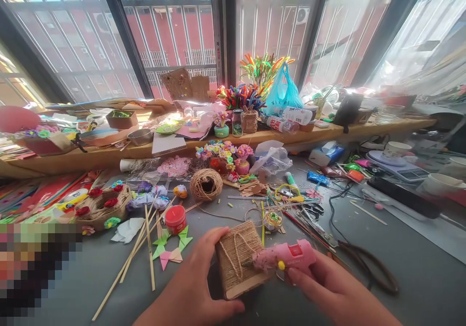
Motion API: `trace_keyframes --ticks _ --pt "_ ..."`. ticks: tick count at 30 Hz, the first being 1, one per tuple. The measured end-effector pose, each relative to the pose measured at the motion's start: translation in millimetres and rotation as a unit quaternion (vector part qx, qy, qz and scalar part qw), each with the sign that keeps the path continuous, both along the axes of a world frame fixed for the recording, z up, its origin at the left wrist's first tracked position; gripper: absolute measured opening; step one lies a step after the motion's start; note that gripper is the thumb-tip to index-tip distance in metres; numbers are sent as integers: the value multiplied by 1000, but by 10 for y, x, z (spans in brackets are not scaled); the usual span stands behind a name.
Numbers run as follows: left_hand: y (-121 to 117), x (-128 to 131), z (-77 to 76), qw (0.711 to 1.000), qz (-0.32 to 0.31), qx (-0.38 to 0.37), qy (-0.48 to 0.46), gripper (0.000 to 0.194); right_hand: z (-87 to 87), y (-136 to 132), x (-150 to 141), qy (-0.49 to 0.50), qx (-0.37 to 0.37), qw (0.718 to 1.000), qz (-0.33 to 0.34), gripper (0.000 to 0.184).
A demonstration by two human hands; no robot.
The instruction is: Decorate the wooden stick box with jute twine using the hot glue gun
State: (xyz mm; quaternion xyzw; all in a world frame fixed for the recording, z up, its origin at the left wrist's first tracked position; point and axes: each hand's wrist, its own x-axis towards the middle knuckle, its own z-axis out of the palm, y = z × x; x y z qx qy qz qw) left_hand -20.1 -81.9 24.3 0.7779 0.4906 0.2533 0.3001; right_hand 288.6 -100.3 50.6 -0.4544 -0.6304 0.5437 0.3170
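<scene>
Landmark: the twine-wrapped block (pixel 238 263), low centre on the grey table (pixel 418 277).

Far left of it, a basket of paper flowers (pixel 100 204); nearer, loose wooden sticks (pixel 140 248) and a small red pot (pixel 175 218).

Left hand (pixel 196 280) clasps the block's left side, fingers curled round its edge, steadying it slightly tilted.

Behind the block, a ball of twine (pixel 206 184).

Right hand (pixel 337 292) grips a pink glue gun (pixel 286 257), nozzle touching the block's right face over the crossed strands.

Right of that, scissors (pixel 367 263) lie near.

Judgement: best kept to short dabs under loose twine, block pinned flat, left fingers clear of the nozzle.
</scene>
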Motion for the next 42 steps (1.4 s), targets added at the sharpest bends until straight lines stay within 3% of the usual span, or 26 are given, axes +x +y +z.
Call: trace_keyframes --ticks 2,7,11,15,18,24,27,36,40,42 --pt "4 12 10 1000 -5 0 -15 110 18 -1 -7 6 8 1000 3 42" --pt "9 31 48 998 -48 23 -24 66 -48 -11 31 5 -11 1000 -19 42" --pt "17 7 25 995 -53 86 6 51 -84 -23 46 -5 -28 998 -53 51" --pt "50 -40 -22 972 -74 221 23 48 -77 -40 -2 -13 -14 993 -116 59" --pt "77 -61 -5 960 -96 260 44 50 -81 -48 -25 -32 -18 988 -151 56" --pt "97 -63 69 944 -119 291 94 48 -58 -33 -25 2 -31 996 -81 53" --pt "110 -51 79 933 -142 317 95 52 -52 -31 -35 9 -27 997 -77 49" --pt "122 24 207 941 -144 294 83 41 -113 -8 -66 2 -11 997 -80 53" --pt "134 23 255 960 -143 240 33 40 -110 -24 -76 -22 14 995 -101 55" --pt "208 10 302 970 -125 208 0 31 -85 -47 -86 -27 16 991 -130 56"
